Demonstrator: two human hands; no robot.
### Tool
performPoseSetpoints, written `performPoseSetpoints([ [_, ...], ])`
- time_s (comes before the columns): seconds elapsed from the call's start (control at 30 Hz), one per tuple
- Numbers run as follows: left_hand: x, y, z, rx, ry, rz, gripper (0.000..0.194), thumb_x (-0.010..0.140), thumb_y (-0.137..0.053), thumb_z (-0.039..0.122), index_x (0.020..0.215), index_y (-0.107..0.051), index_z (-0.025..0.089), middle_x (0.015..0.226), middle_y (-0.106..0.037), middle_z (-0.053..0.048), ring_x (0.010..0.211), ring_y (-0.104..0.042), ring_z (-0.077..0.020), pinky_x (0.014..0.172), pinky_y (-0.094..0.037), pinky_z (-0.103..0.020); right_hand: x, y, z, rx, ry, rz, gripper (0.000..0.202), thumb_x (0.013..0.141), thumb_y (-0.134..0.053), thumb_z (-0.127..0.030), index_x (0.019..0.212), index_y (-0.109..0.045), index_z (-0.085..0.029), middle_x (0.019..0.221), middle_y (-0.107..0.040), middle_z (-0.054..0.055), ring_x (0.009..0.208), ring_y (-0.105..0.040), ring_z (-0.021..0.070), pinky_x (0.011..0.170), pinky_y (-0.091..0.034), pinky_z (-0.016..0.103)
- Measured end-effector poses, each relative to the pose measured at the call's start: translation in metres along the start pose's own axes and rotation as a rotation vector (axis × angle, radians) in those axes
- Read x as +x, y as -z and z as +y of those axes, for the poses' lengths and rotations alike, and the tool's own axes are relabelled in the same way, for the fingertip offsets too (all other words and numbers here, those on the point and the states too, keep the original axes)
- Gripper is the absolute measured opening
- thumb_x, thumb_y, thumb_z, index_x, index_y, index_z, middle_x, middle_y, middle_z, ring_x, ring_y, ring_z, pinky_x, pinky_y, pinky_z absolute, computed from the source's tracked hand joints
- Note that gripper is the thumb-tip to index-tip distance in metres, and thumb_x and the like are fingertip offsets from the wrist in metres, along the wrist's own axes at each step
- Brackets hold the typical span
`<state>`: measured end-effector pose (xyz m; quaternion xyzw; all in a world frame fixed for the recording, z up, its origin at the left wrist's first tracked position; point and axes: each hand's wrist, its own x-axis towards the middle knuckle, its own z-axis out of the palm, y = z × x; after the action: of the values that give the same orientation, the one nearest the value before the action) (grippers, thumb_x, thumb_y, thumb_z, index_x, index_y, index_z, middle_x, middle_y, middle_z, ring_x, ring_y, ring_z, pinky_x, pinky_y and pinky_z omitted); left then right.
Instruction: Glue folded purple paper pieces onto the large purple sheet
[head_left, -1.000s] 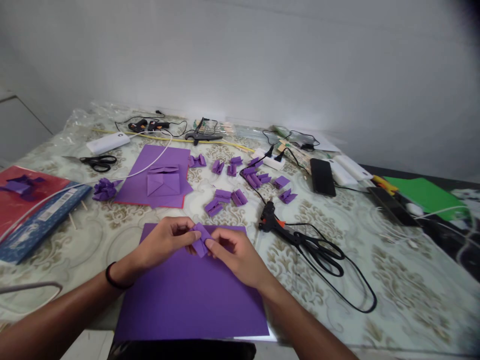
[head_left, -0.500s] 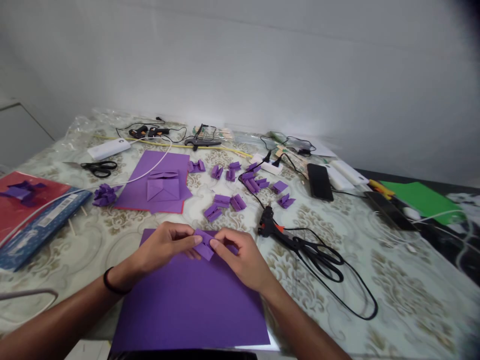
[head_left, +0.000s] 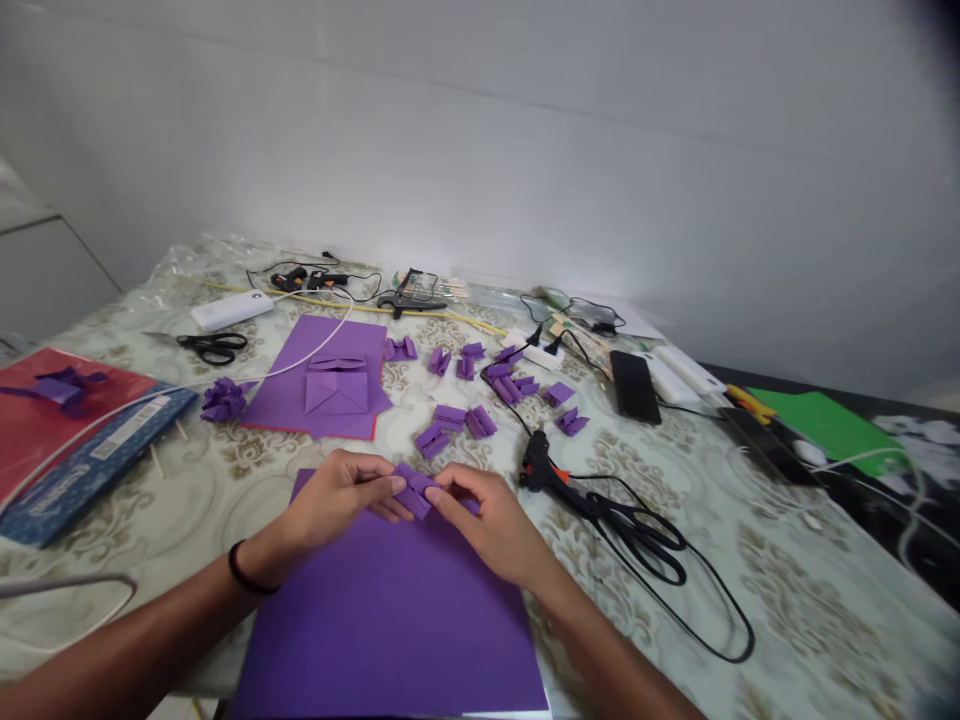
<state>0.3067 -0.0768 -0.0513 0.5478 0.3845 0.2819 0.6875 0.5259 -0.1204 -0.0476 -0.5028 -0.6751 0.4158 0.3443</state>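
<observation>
Between my two hands is a small piece of folded purple paper (head_left: 413, 492), held above the far edge of a large purple sheet (head_left: 397, 620). My left hand (head_left: 345, 498) pinches its left end with thumb and fingers. At the right end, my right hand (head_left: 480, 515) grips it the same way, with the fingertips partly hidden behind the paper. Several small folded purple pieces (head_left: 480, 422) lie on the tablecloth beyond my hands. A purple paper envelope (head_left: 337, 390) rests on flat purple paper to the left of them.
On the right lie a glue gun (head_left: 536, 460), black-handled scissors (head_left: 637, 535) and a looping black cable. A phone (head_left: 634, 386) and a white power strip (head_left: 534, 350) stand farther back. More scissors (head_left: 214, 347) and a blue packet (head_left: 97, 460) are at left.
The camera view has shifted slightly, so the table sits lower in the picture. Both hands keep hold of the folded paper, which is turned a little.
</observation>
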Motion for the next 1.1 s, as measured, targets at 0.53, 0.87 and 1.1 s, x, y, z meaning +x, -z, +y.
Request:
performPoseSetpoints([
  [0.53,0.005,0.002,0.007,-0.127,-0.114,0.180,0.023,0.081,-0.066,0.036,0.087,-0.073,0.014,0.064,-0.070,-0.001,0.054,-0.065,-0.0154,0.058,-0.049,-0.028,0.159,0.071,0.026,-0.621,-0.009,-0.048,0.034,0.099,-0.064,-0.035,0.071,-0.069,-0.017,0.072,-0.069,0.002,0.070,-0.063,0.0173,0.070,-0.048,0.029],
  [0.87,0.018,0.027,0.007,-0.235,-0.166,0.302,0.024,0.078,-0.070,0.037,0.083,-0.072,0.013,0.060,-0.062,0.001,0.053,-0.056,-0.0124,0.055,-0.043,-0.026,0.250,0.030,0.049,-0.821,-0.195,0.154,0.031,0.103,-0.066,-0.036,0.128,-0.066,-0.018,0.130,-0.067,0.010,0.110,-0.069,0.0238,0.094,-0.060,0.045],
  [1.1,0.021,0.037,0.004,-0.276,-0.172,0.274,0.027,0.081,-0.072,0.038,0.085,-0.073,0.011,0.062,-0.061,-0.001,0.054,-0.055,-0.0120,0.055,-0.042,-0.025,0.257,0.027,0.056,-0.837,-0.184,0.120,0.031,0.103,-0.065,-0.036,0.129,-0.066,-0.018,0.131,-0.067,0.010,0.110,-0.069,0.0238,0.094,-0.060,0.045],
])
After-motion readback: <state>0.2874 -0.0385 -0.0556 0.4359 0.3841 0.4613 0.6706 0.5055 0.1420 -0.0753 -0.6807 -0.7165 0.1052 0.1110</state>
